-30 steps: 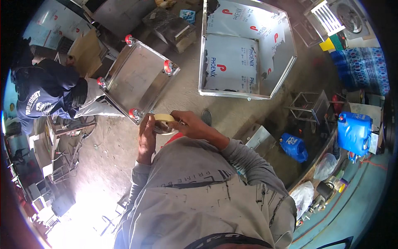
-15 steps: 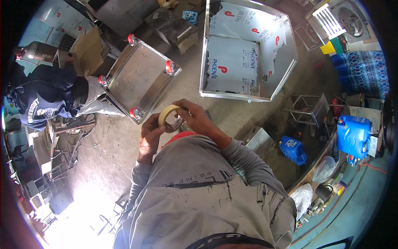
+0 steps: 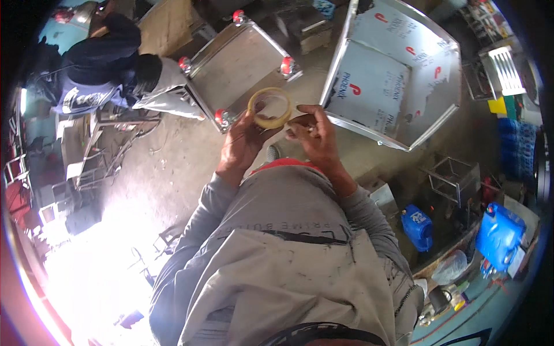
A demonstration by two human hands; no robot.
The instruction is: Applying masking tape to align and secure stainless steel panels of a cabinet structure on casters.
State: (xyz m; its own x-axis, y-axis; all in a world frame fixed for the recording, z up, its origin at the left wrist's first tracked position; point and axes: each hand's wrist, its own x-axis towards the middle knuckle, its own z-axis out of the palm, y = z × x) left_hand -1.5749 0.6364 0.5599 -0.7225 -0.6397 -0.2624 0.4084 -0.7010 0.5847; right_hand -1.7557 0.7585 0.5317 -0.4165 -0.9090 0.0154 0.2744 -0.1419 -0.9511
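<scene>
My left hand point(image 3: 241, 143) is closed round the lower left of a pale yellow roll of tape point(image 3: 279, 123), thumb and fingers gripping its ring. The roll is tilted so that its round hole shows. Just right of it, a small gap away, my right hand point(image 3: 316, 136) has its index finger stretched toward the roll and the other fingers half bent. Those fingers look apart, and I make out nothing between them. Beyond the roll lies a metal frame with a flat panel point(image 3: 234, 63) and red casters. To its right is a metal-edged, many-sided open box point(image 3: 369, 81) lined with printed film.
A person in dark clothes point(image 3: 95, 57) bends at the far left beside a brown cardboard sheet point(image 3: 164, 26). Blue jugs point(image 3: 416, 228) and a small metal frame point(image 3: 454, 180) stand at right. Metal racks and scraps point(image 3: 109, 130) lie at left, near a strong glare.
My right hand has come off the roll and moved slightly right. The left hand still holds the roll, now turned more face-on. The whole view has shifted, with surroundings appearing farther right.
</scene>
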